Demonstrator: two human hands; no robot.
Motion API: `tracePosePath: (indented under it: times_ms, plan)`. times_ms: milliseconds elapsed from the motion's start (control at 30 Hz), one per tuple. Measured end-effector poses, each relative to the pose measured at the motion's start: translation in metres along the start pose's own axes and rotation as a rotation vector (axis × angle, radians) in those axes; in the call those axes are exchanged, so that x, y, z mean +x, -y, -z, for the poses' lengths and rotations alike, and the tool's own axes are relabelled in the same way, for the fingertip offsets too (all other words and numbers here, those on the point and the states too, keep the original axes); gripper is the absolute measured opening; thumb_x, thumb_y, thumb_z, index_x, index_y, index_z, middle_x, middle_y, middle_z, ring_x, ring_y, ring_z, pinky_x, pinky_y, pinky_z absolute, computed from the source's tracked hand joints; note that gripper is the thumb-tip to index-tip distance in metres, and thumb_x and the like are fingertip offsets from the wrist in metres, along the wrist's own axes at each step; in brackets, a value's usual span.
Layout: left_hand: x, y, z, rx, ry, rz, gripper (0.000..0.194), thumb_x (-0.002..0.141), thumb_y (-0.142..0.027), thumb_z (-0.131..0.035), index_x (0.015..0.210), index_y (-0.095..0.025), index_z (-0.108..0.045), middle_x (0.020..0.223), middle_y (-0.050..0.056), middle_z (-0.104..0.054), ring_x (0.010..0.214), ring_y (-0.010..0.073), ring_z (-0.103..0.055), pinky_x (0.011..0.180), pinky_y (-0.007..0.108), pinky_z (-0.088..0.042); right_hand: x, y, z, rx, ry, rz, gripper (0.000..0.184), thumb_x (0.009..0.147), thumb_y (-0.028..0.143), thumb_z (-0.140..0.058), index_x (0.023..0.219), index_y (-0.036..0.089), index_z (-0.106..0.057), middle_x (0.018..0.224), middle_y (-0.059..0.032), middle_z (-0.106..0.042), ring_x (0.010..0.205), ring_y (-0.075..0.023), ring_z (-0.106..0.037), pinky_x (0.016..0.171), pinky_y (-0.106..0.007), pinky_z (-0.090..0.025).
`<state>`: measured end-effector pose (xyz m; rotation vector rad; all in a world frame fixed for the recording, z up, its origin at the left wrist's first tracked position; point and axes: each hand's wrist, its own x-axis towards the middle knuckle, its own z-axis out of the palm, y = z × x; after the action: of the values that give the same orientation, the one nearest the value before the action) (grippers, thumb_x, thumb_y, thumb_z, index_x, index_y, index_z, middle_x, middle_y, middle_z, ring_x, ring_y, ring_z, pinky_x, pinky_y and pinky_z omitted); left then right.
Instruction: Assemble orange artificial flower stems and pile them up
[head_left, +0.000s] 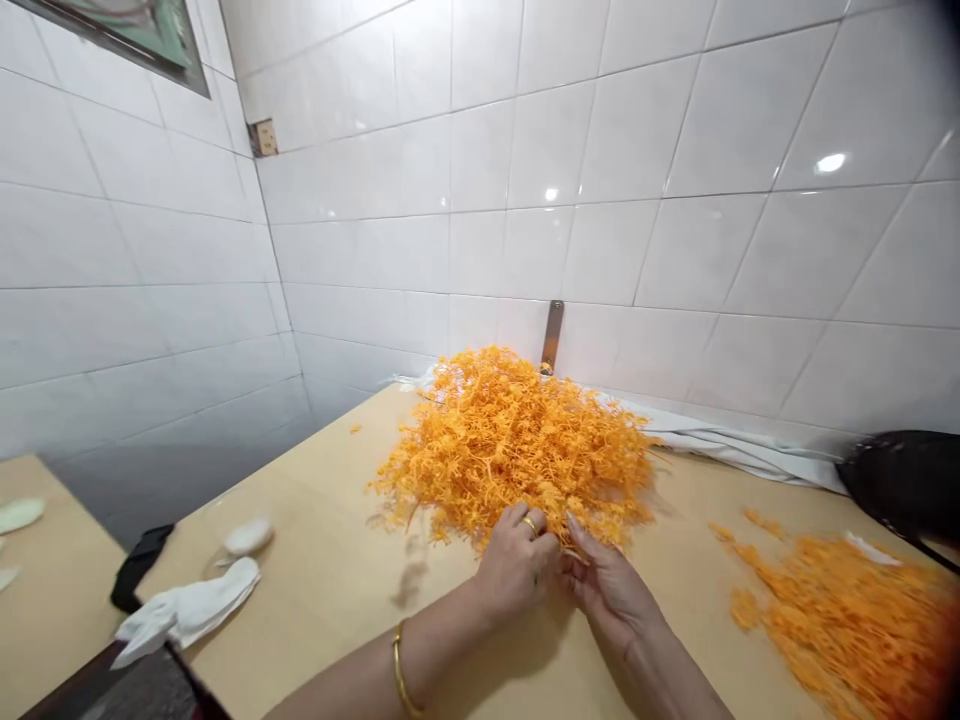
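Heap of orange branching strands (510,440), directly ahead of the hands on a pale wooden table (322,540). Left hand (516,562), ringed and bangled, and right hand (609,590) together at its near edge, fingers pinching a tuft, keeping it gathered between them. Looser orange pile (832,620) right of the hands.

A pale wooden tabletop (322,560) is carrying a large heap of orange strands (510,450) at its middle, a looser orange spread (840,620) to the right, a long white cloth (750,445) along the tiled wall, and a crumpled white rag (187,610) beside a white lump (249,537) toward the left.
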<state>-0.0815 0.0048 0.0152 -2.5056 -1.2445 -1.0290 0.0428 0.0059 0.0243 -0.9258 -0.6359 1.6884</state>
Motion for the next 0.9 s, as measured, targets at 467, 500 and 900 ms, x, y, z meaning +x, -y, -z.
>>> tracePosePath:
  times_ms: [467, 500, 900]
  plan:
    - [-0.016, 0.132, 0.052, 0.397, 0.168, 0.685, 0.037, 0.075, -0.029, -0.048, 0.111, -0.022, -0.05, 0.126, 0.013, -0.038, 0.117, 0.0277, -0.03, 0.086, 0.04, -0.032, -0.031, 0.065, 0.017, 0.187, -0.342, 0.488, 0.014, 0.061, 0.021, -0.067, 0.069, 0.018, -0.056, 0.063, 0.0046, -0.058, 0.05, -0.0066, -0.054, 0.048, -0.018, -0.049]
    - [-0.015, 0.133, 0.05, 0.405, 0.166, 0.693, 0.033, 0.076, -0.029, -0.047, 0.108, -0.022, -0.052, 0.126, 0.013, -0.038, 0.117, 0.0277, -0.031, 0.085, 0.04, -0.032, -0.035, 0.07, 0.015, 0.195, -0.358, 0.528, 0.014, 0.06, 0.021, -0.067, 0.067, 0.018, -0.056, 0.064, 0.0047, -0.057, 0.051, -0.0065, -0.054, 0.048, -0.018, -0.049]
    - [-0.011, 0.16, 0.053, 0.414, 0.25, 0.755, 0.039, 0.075, -0.023, -0.042, 0.114, -0.025, -0.05, 0.128, 0.01, -0.039, 0.113, 0.0257, -0.039, 0.083, 0.036, -0.035, -0.103, 0.075, 0.092, 0.065, -0.624, 0.567, 0.012, 0.063, 0.024, -0.063, 0.058, 0.02, -0.053, 0.054, 0.0009, -0.053, 0.044, -0.0098, -0.049, 0.039, -0.022, -0.044]
